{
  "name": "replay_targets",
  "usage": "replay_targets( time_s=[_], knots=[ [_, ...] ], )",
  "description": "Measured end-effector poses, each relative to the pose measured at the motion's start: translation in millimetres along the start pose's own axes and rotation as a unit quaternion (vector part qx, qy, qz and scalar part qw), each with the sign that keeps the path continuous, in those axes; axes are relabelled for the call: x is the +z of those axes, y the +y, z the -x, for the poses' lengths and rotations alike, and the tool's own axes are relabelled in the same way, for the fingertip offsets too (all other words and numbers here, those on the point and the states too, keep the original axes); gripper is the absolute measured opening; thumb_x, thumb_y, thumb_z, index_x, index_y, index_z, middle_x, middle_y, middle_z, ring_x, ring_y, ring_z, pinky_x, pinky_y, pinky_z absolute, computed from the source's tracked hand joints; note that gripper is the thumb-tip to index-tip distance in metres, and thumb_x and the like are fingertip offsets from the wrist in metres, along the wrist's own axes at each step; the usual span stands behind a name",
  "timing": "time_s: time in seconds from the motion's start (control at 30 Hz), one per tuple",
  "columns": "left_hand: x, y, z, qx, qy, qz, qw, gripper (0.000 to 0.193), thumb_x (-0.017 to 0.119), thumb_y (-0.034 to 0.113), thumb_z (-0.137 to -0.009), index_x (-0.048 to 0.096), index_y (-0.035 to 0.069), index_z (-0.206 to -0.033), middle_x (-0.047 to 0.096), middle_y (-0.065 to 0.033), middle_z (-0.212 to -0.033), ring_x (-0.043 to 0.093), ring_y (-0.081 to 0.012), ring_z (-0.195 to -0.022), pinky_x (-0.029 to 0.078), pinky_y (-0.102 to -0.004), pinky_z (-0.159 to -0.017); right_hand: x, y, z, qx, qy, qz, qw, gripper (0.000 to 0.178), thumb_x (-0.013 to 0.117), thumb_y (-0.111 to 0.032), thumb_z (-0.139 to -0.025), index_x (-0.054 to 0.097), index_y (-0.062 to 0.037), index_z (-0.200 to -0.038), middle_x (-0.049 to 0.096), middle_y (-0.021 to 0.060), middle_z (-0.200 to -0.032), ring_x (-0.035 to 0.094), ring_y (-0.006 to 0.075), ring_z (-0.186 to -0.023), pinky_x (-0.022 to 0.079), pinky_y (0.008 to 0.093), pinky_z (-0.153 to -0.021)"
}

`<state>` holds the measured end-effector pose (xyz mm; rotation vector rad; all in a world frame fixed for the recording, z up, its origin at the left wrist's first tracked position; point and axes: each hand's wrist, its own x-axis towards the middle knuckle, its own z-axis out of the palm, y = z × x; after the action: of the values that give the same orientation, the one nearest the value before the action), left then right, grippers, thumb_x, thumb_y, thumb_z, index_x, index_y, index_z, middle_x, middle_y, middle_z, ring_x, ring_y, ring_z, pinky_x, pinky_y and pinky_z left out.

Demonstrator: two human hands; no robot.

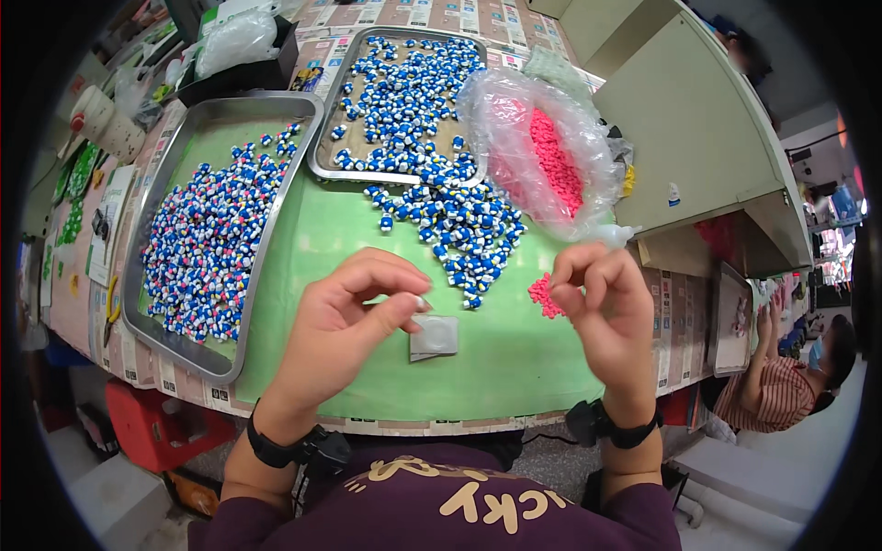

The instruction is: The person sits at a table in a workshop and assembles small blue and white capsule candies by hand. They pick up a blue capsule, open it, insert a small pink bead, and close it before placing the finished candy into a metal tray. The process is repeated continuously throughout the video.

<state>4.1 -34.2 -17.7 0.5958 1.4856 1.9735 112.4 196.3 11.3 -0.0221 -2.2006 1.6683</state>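
My left hand (pixel 344 321) is closed in a pinch on a small white piece (pixel 422 303), mostly covered by the fingertips. Just below those fingertips lies a small grey square pad (pixel 435 337) on the green mat (pixel 496 376). To the right, my right hand (pixel 614 317) is raised with thumb and fingers pinched together; whatever they hold, if anything, is too small to make out. Beside its fingertips is a little heap of pink pieces (pixel 548 296). A loose pile of small blue-and-white figures (pixel 473 234) spreads between and beyond my hands.
Metal trays of blue-and-white figures stand at left (pixel 138 317) and far centre (pixel 317 156). A clear plastic bag (pixel 496 110) of pink pieces lies far right, beside a squeeze bottle (pixel 614 235). A cream cabinet (pixel 698 119) borders the right. Another person (pixel 781 386) sits at far right.
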Motion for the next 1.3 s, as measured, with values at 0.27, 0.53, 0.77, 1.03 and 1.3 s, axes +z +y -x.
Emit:
replay_targets(
  time_s=[0.27, 0.53, 0.77, 1.03, 1.3],
  knots=[
    [25.7, 10.3, -0.8, -0.049, -0.097, 0.088, 0.990, 0.008, 0.062, -0.001, -0.089, 0.066, -0.003, -0.096, 0.060, -0.0100, -0.098, 0.060, -0.0139, -0.081, 0.053, -0.0248, -0.064, 33.2, -19.6, 0.3, -0.157, -0.091, 0.090, 0.979, 0.028, 0.065, 0.013, -0.078, 0.047, -0.0075, -0.081, 0.064, 0.0097, -0.090, 0.059, 0.0216, -0.079, 0.046, 0.0319, -0.070],
    [17.0, 8.6, 1.6, -0.031, -0.096, 0.093, 0.991, 0.006, 0.065, 0.004, -0.089, 0.067, -0.001, -0.094, 0.058, -0.0042, -0.095, 0.058, -0.0097, -0.080, 0.052, -0.0229, -0.064, 45.9, -21.0, 1.1, -0.082, -0.076, -0.003, 0.994, 0.024, 0.065, 0.010, -0.081, 0.047, -0.0054, -0.082, 0.062, 0.0115, -0.089, 0.059, 0.0203, -0.077, 0.048, 0.0285, -0.066],
    [16.0, 1.5, 3.3, 0.007, -0.072, 0.036, 0.997, 0.008, 0.064, -0.001, -0.087, 0.067, -0.002, -0.094, 0.059, -0.0095, -0.097, 0.059, -0.0128, -0.080, 0.052, -0.0239, -0.066, 57.4, -19.0, 11.1, -0.092, -0.042, 0.073, 0.992, 0.027, 0.064, 0.015, -0.076, 0.045, -0.0047, -0.077, 0.060, 0.0117, -0.089, 0.058, 0.0220, -0.077, 0.046, 0.0290, -0.066],
    [-9.0, -5.3, 5.5, 0.047, 0.036, -0.008, 0.998, 0.024, 0.062, -0.007, -0.086, 0.063, -0.003, -0.109, 0.056, -0.0085, -0.111, 0.059, -0.0148, -0.098, 0.055, -0.0279, -0.083, 41.5, -1.5, -1.4, -0.118, -0.231, 0.247, 0.934, 0.021, 0.058, 0.007, -0.067, 0.046, -0.0073, -0.077, 0.055, 0.0069, -0.084, 0.052, 0.0262, -0.076, 0.041, 0.0355, -0.069],
    [-26.9, 8.7, 13.5, -0.054, 0.050, 0.016, 0.997, 0.018, 0.060, 0.008, -0.093, 0.062, -0.003, -0.108, 0.066, -0.0087, -0.093, 0.067, -0.0146, -0.079, 0.055, -0.0264, -0.073, 51.9, 5.4, -5.8, -0.132, -0.277, 0.316, 0.898, 0.017, 0.055, 0.003, -0.070, 0.047, -0.0092, -0.080, 0.050, 0.0050, -0.079, 0.052, 0.0253, -0.078, 0.038, 0.0357, -0.075]
  ],
)
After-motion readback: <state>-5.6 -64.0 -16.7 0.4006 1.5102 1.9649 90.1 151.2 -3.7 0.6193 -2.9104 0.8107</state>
